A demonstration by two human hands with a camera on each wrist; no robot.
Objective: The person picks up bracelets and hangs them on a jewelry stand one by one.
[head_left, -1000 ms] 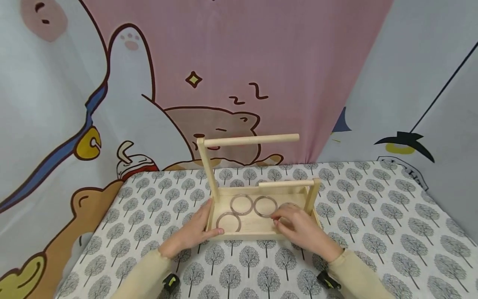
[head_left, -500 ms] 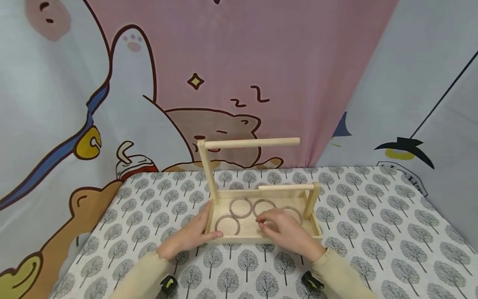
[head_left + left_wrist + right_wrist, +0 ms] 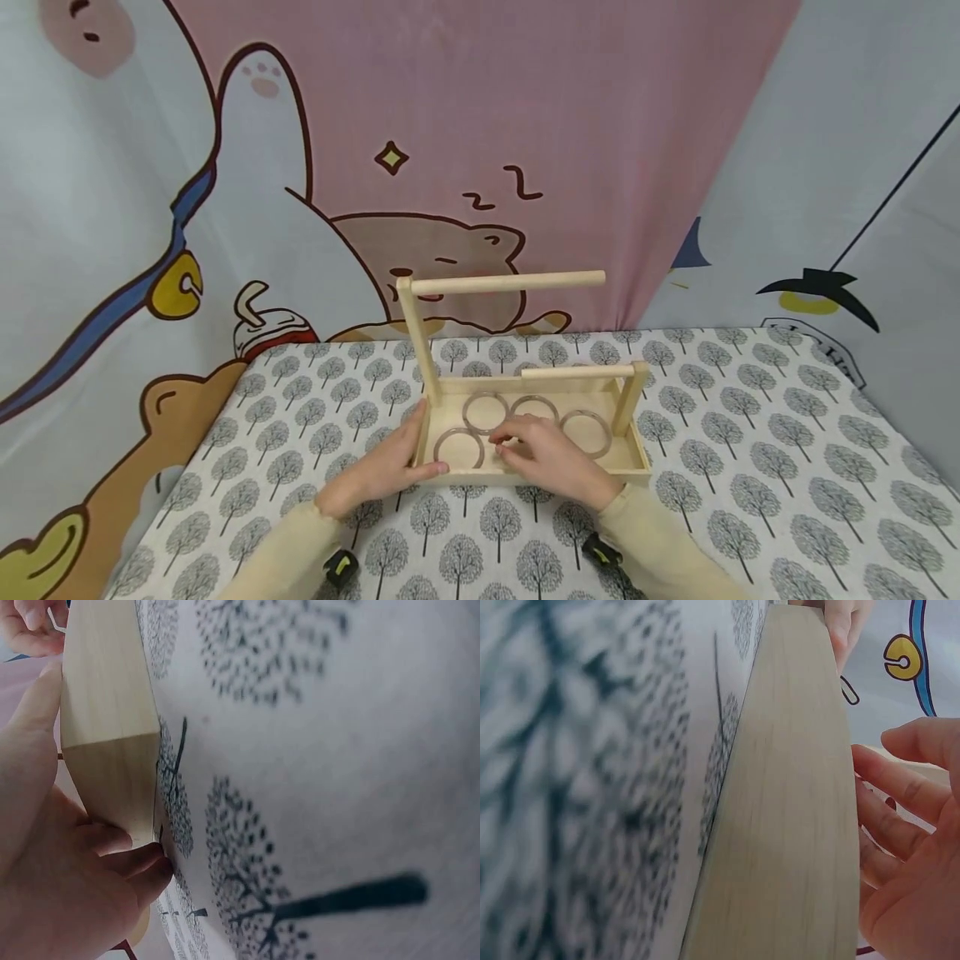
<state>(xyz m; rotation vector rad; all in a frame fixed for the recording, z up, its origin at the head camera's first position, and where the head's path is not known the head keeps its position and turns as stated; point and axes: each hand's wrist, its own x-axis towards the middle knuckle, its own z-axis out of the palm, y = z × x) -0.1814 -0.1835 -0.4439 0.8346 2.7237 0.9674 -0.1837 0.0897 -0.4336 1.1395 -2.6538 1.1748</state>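
A shallow wooden tray (image 3: pixel 630 468) carries a tall left post (image 3: pixel 417 342) and a shorter right post (image 3: pixel 628 398), each with a horizontal peg. Several translucent brownish rings lie flat in it, including a front-left ring (image 3: pixel 437 454), a back-left ring (image 3: pixel 465 414) and a right ring (image 3: pixel 610 435). My left hand (image 3: pixel 386 467) holds the tray's left end, thumb on the front rim and fingers along the outer side. Over the front middle hovers my right hand (image 3: pixel 551 458), fingers loosely bent and thumb apart, holding nothing; it partly covers a back-middle ring (image 3: pixel 536 398).
The long upper peg (image 3: pixel 510 282) reaches right from the tall post, above the tray. A shorter lower peg (image 3: pixel 577 372) points left. A tree-print cloth (image 3: pixel 750 467) covers the table, and a cartoon curtain (image 3: pixel 600 125) hangs behind it.
My right hand has moved left across the tray, from the right ring to the middle, uncovering that ring. The left hand and the rings look unmoved.
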